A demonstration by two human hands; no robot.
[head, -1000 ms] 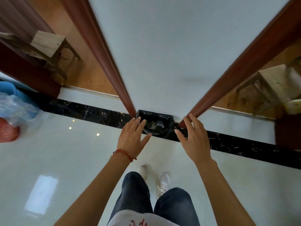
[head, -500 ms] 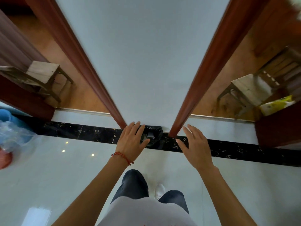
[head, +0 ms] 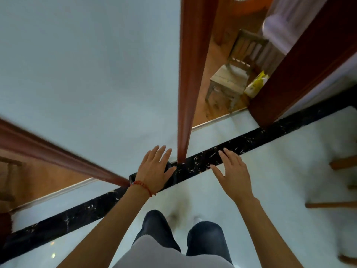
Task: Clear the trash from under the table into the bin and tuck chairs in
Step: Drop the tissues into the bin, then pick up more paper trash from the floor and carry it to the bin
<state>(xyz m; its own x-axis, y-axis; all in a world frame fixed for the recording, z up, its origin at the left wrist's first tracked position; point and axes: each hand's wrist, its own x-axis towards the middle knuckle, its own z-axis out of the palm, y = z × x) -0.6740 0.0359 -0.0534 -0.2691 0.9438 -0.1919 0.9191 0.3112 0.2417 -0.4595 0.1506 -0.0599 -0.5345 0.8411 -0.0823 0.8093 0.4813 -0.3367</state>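
Left hand [head: 154, 168]: held out flat, fingers straight and a little spread, holding nothing; red bead bracelet [head: 143, 186] at the wrist; covers most of the bin.
Right hand [head: 232, 170]: held out flat, fingers straight and spread, holding nothing; right of the bin, apart from it, over the black floor strip.
Bin [head: 133, 177]: dark, on the floor at the foot of the wall section, only a corner and a sliver of rim showing round the left hand; contents hidden.
Wall section [head: 87, 74]: pale, wide, rises straight behind the bin; red-brown door trim [head: 190, 74] along its right edge ends just right of the bin; a second trim [head: 58, 157] runs down to the bin from the left.
Black floor strip [head: 241, 144]: marbled, passes under the bin, running diagonally from lower left to upper right.
Chair [head: 229, 78]: small, wooden, beyond the doorway up and right of the bin, on the wooden floor.
Yellow-and-white bag [head: 256, 85]: touching or just beside the chair's right side; blurred.
Wooden legs [head: 336, 205]: far right of the bin on the white floor [head: 280, 190]; cannot tell what furniture.
Person: dark trousers [head: 206, 240] and pale shirt hem below the bin; shoes blurred.
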